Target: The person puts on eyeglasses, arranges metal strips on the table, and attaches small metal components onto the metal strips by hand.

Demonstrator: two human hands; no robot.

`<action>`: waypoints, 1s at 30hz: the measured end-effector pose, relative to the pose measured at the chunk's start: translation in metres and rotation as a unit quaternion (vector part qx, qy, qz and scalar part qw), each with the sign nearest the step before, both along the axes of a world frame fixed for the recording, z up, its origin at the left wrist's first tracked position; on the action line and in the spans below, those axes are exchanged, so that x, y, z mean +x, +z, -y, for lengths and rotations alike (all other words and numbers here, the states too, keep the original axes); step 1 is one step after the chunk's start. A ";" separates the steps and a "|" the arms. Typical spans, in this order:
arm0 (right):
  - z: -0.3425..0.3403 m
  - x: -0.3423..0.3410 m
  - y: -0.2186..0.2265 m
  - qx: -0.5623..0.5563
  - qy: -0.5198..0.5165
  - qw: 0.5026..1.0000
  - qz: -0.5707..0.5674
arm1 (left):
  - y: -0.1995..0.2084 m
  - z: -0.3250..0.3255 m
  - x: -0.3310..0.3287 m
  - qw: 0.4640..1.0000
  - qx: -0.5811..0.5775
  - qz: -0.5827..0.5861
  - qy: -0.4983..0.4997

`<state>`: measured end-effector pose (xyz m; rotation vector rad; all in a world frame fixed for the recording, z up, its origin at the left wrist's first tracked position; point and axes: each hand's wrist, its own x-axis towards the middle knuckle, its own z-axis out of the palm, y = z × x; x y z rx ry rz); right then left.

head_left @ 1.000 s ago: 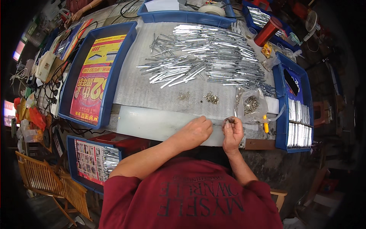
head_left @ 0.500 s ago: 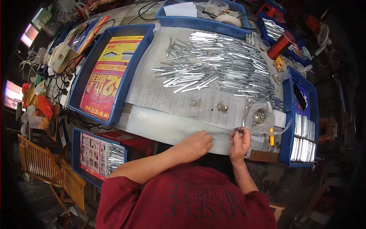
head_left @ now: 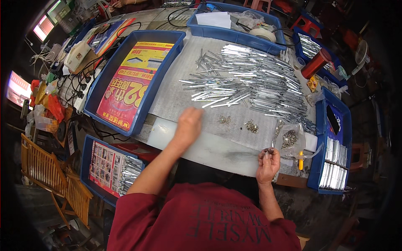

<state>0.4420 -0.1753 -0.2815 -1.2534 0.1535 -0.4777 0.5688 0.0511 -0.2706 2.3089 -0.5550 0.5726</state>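
Observation:
My left hand (head_left: 188,127) is smeared by motion over the near edge of the grey mat, left of the small parts; its fingers cannot be made out. My right hand (head_left: 268,164) is closed, palm up, at the right end of the pale board (head_left: 209,146); whatever its fingertips pinch is too small to name. Beyond my hands lies a wide heap of thin silver metal strips (head_left: 272,83). Two little piles of small metal parts, a paler one (head_left: 225,120) and a brassy one (head_left: 251,126), sit nearer. Beside my right hand is a clear plastic bag of small metal pieces (head_left: 289,139).
A blue tray with a printed sheet (head_left: 144,94) stands left, another blue tray of strips (head_left: 86,167) below it. At right are a blue tray with stacked strips (head_left: 315,161), a yellow-handled cutter (head_left: 300,160) and a red cylinder (head_left: 316,63). Another person's hand (head_left: 119,4) shows far left.
My left hand has moved left and forward, away from my right hand, onto the mat's near edge. My right hand keeps its place by the bag. The whole view has shifted slightly.

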 end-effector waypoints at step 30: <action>0.003 -0.001 -0.004 -0.010 0.011 1.000 -0.023 | 0.008 0.022 0.032 0.991 0.123 -0.051 0.031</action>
